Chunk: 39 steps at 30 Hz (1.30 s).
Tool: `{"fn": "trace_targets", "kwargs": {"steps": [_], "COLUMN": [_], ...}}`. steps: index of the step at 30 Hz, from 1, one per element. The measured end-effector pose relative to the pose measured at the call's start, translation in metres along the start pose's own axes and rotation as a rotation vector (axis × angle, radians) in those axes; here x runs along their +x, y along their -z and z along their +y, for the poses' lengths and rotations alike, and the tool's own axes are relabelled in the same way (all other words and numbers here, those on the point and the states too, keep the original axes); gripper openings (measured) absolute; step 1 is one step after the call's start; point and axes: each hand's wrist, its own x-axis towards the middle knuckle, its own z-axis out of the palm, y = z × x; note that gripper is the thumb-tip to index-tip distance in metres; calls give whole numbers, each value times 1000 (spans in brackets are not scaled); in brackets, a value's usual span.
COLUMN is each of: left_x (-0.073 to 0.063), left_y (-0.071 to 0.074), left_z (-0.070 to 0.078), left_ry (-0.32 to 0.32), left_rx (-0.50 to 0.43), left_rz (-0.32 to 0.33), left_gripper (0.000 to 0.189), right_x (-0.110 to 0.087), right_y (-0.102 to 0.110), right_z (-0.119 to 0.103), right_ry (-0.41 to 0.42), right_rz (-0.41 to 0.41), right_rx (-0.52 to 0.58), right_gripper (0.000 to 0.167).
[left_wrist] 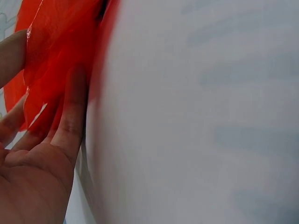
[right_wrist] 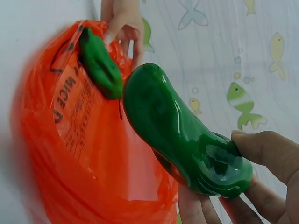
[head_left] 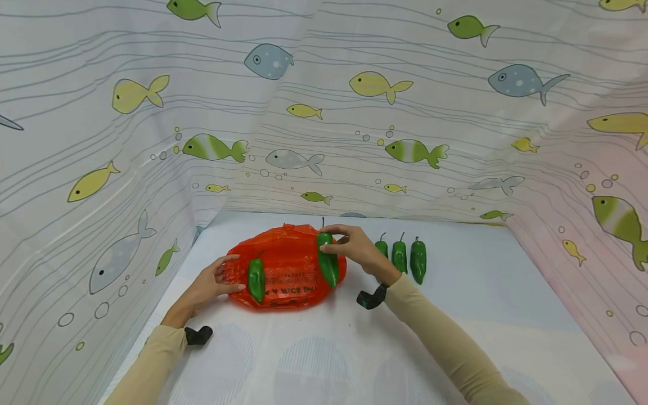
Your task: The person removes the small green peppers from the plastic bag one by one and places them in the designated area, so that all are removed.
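Note:
A red plastic bag [head_left: 288,264] with dark print lies on the table. My left hand [head_left: 207,287] holds its left edge; in the left wrist view some fingers [left_wrist: 72,112] run under the thin red plastic. One glossy green pepper [head_left: 256,279] rests on the bag close to that thumb. My right hand [head_left: 349,246] pinches a second green pepper [right_wrist: 182,135] near its stem end, between thumb and fingertips. This held pepper hangs over the bag's right side, its tip pointing toward me.
Three more green peppers [head_left: 418,260] lie in a row right of the bag, the leftmost partly hidden by my right hand. Behind and at both sides stands a fish-printed curtain [head_left: 354,118]. Black camera mounts [head_left: 372,297] sit at both wrists.

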Motion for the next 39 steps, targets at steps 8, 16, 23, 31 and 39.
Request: {"fn": "trace_targets", "kwargs": {"steps": [8,16,23,31,39], "left_x": [0,0,1,1,0], "left_y": [0,0,1,0,0], "left_z": [0,0,-1,0,-1], "left_ry": [3,-11,-9,5,7], "left_rx": [11,-6,-15,11,13], "left_rz": [8,-2,-1,3,6], "left_gripper": [86,86,86,87,86], "right_x": [-7,-16,-19,-30,-37], "right_y": [14,28,42,55,70], "right_z": [2,9,19,30,39], "right_ry": [-29,-45,-70,-93,-85], "right_rz": [42,66,96,124,143], "right_rx": [-15,-9,-6,-23,1], "right_gripper": [48,48,47,53,54]}}
